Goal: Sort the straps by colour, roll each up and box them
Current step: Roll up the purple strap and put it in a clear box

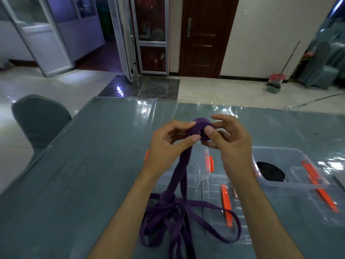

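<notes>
A purple strap (182, 171) is partly wound into a small roll held above the table. My right hand (230, 143) grips the roll between thumb and fingers. My left hand (168, 144) pinches the strap just left of the roll. The loose length hangs down to a tangled heap near the table's front edge. A rolled black strap (270, 171) lies in a clear plastic box (295, 186) at the right. A second clear box (197, 172) sits under my hands, partly hidden.
Clear lids with orange clips (226, 202) lie flat in front of the boxes. The table (84, 174) has a grey-green cloth under clear film. A covered chair (40, 118) stands at the table's left. A broom and dustpan (275, 83) lean at the far wall.
</notes>
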`<action>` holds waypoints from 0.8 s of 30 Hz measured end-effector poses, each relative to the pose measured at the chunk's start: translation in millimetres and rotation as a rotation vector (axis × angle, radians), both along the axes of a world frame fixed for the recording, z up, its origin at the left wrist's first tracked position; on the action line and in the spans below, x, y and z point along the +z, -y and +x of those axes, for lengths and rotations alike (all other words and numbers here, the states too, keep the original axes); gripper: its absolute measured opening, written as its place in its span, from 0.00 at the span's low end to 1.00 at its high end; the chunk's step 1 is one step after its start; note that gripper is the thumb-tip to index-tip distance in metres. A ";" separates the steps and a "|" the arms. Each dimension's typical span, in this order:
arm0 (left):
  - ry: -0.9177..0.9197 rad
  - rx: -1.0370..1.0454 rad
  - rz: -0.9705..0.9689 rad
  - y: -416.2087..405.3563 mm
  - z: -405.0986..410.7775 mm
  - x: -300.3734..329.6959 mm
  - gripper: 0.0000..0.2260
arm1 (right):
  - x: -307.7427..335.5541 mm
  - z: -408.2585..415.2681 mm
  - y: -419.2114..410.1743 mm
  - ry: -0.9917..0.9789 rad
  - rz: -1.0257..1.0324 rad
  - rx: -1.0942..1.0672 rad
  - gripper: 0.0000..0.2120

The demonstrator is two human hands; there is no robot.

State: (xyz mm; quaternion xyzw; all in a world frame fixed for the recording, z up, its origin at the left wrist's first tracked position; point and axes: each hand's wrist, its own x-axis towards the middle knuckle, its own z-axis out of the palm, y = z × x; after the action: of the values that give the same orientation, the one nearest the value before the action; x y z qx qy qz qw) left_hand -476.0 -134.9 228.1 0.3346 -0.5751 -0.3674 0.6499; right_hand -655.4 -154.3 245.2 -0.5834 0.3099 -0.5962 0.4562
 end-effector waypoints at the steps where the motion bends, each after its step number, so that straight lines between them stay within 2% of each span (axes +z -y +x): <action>1: 0.014 -0.013 -0.003 -2.3 1.3 2.9 0.15 | 1.8 0.0 -1.9 0.007 0.001 0.012 0.12; 5: 0.119 -0.027 -0.065 -8.5 7.8 17.4 0.16 | 6.1 0.1 -10.4 -0.007 0.019 0.079 0.09; 9: 0.169 -0.020 -0.081 -18.1 8.7 24.9 0.15 | 15.9 -4.4 -14.7 -0.162 -0.061 0.003 0.13; 13: 0.105 0.015 -0.017 -32.4 -1.5 9.2 0.11 | 19.2 -10.2 -27.3 -0.128 -0.020 0.066 0.12; 16: 0.072 0.044 0.039 -40.8 -5.4 -4.3 0.10 | 13.0 -5.9 -40.6 -0.113 0.010 0.026 0.11; 18: 0.057 0.026 0.067 -43.3 -2.4 -5.3 0.11 | 6.4 -0.8 -48.3 -0.028 0.049 -0.002 0.07; 21: 0.082 -0.038 0.104 -46.7 6.7 -1.0 0.15 | -2.3 3.3 -54.4 0.067 0.105 -0.021 0.04; 24: 0.140 -0.079 0.101 -50.6 14.9 0.8 0.16 | -6.2 0.8 -56.2 0.031 0.153 0.033 0.06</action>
State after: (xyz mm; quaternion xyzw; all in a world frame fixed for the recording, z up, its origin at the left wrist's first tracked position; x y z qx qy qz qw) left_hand -461.1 -84.3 228.9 0.3687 -0.6126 -0.3970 0.5755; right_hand -654.5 -98.1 239.0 -0.5427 0.3379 -0.5721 0.5137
